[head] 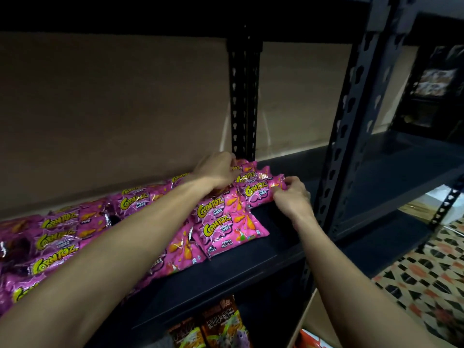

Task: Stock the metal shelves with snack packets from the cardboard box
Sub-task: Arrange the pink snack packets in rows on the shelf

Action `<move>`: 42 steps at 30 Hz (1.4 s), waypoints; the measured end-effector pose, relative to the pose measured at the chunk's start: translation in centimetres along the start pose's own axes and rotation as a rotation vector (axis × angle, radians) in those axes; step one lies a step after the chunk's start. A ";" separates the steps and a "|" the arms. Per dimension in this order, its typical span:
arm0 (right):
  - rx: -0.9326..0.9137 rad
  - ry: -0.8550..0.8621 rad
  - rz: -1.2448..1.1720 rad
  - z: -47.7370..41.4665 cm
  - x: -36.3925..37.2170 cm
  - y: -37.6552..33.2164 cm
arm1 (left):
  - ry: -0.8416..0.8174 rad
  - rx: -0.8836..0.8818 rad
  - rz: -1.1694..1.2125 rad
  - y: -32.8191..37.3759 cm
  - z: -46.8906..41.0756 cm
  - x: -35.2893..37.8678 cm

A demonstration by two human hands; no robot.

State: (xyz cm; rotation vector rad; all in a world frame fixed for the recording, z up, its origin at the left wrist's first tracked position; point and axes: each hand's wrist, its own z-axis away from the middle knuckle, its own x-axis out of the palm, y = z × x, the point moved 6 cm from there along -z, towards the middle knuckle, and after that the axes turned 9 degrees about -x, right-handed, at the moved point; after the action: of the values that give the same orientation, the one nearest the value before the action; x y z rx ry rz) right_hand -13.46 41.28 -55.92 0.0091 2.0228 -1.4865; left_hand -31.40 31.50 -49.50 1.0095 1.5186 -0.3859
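The pink snack packets lie in overlapping rows along the dark metal shelf, running from the left edge of the view to just short of the back post. Two bare forearms reach in from below. The left hand is at the far end of the row, close to the back post, with its fingers curled over the top of the rear packet and holding it. The right hand is just to its right, and its thumb and fingers pinch the right edge of the end packet. That packet lies in front of the rear packet and touches it.

Nearer the front edge, the front packet lies flat with its printed face up, overlapped by the packets behind it.

A front post punched with holes stands to the right, and a plain beige wall shows behind the shelf. On the level below, brown and orange packets stand upright. The cardboard box sits at the bottom right beside the lower shelf — only part of its side and rim is in view, with something red and orange inside it. Beyond it lies a patterned floor
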 end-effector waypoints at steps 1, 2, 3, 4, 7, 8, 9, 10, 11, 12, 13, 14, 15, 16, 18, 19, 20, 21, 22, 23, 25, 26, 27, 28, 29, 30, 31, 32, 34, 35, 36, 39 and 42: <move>0.031 -0.029 -0.012 -0.4 0.2 0.2 | 0.006 0.012 -0.009 -0.5 -0.2 0.0; 0.045 -0.049 -0.028 -1.0 0.5 0.2 | 0.010 0.017 -0.021 -1.0 -0.7 0.0; 0.045 -0.064 -0.040 -1.3 0.7 0.2 | 0.012 0.016 -0.031 -1.4 -1.0 0.0; 0.045 -0.083 -0.049 -1.5 0.9 0.3 | 0.008 0.002 -0.036 -1.8 -1.3 0.1; 0.030 -0.141 -0.044 -2.2 1.7 0.6 | -0.033 -0.054 -0.040 -2.8 -2.8 0.6; 0.027 -0.146 -0.046 -2.4 1.9 0.8 | -0.055 -0.066 -0.045 -3.1 -3.2 0.8; 0.025 -0.144 -0.051 -2.6 2.1 0.8 | -0.078 -0.076 -0.052 -3.3 -3.6 1.0; 0.025 -0.141 -0.060 -2.8 2.2 0.9 | -0.107 -0.084 -0.059 -3.4 -3.9 1.3; 0.026 -0.135 -0.065 -2.9 2.3 0.9 | -0.143 -0.096 -0.068 -3.5 -4.2 1.6; 0.031 -0.133 -0.074 -3.1 2.4 1.1 | -0.179 -0.112 -0.076 -3.6 -4.3 2.0; 0.035 -0.134 -0.083 -3.3 2.6 1.2 | -0.209 -0.122 -0.084 -3.7 -4.6 2.3; 0.037 -0.136 -0.095 -3.4 2.8 1.4 | -0.234 -0.130 -0.084 -3.8 -4.8 2.5; 0.032 -0.139 -0.100 -3.7 2.9 1.4 | -0.252 -0.141 -0.081 -3.9 -4.9 2.7; 0.030 -0.140 -0.103 -3.9 3.0 1.5 | -0.264 -0.151 -0.071 -4.0 -5.1 2.7; 0.027 -0.139 -0.111 -4.2 3.1 1.5 | -0.273 -0.152 -0.055 -4.1 -5.2 2.7; 0.022 -0.139 -0.116 -4.3 3.1 1.4 | -0.272 -0.144 -0.049 -4.1 -5.1 2.6; 0.018 -0.143 -0.123 -4.4 3.2 1.4 | -0.276 -0.142 -0.040 -4.1 -5.0 2.6; 0.010 -0.146 -0.129 -4.3 3.4 1.3 | -0.283 -0.141 -0.035 -4.3 -4.8 2.6; 0.003 -0.144 -0.133 -4.3 3.5 1.3 | -0.282 -0.137 -0.027 -4.5 -4.8 2.6; -0.011 -0.141 -0.134 -4.3 3.6 1.2 | -0.280 -0.133 -0.030 -4.7 -4.8 2.6; -0.037 -0.136 -0.144 -4.2 3.7 1.2 | -0.279 -0.137 -0.032 -5.1 -4.7 2.6; -0.052 -0.136 -0.147 -4.2 3.7 1.1 | -0.269 -0.131 -0.033 -5.1 -4.7 2.3; -0.063 -0.136 -0.143 -4.1 3.7 1.2 | -0.258 -0.119 -0.033 -5.0 -4.6 2.1; -0.068 -0.133 -0.141 -4.0 3.5 1.2 | -0.245 -0.105 -0.029 -4.9 -4.5 1.8; -0.075 -0.131 -0.140 -3.9 3.5 1.3 | -0.228 -0.091 -0.023 -4.7 -4.2 1.4; -0.073 -0.130 -0.142 -3.8 3.4 1.4 | -0.215 -0.077 -0.016 -4.4 -4.0 1.0; -0.071 -0.131 -0.142 -3.7 3.3 1.5 | -0.198 -0.058 -0.006 -4.2 -3.8 0.6; -0.067 -0.136 -0.146 -3.6 3.3 1.5 | -0.181 -0.043 0.001 -4.1 -3.5 -0.1; -0.057 -0.140 -0.152 -3.5 3.1 1.6 | -0.136 -0.003 0.025 -3.7 -2.8 -1.3; -0.055 -0.139 -0.146 -3.5 2.9 1.6 | -0.111 0.017 0.037 -3.5 -2.4 -2.0; -0.050 -0.138 -0.136 -3.3 2.8 1.5 | -0.096 0.026 0.040 -3.4 -1.6 -2.6; -0.034 -0.127 -0.111 -2.7 2.3 1.7 | -0.081 0.052 0.022 -2.6 0.6 -4.0; -0.036 -0.121 -0.092 -1.7 1.8 1.3 | -0.049 0.081 0.063 -2.1 3.1 -5.3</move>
State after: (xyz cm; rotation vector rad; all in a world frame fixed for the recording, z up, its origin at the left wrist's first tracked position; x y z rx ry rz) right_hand -15.22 42.61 -57.64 -0.1861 1.9754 -1.4692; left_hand -31.53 26.12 -45.98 1.1010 1.4333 -0.4275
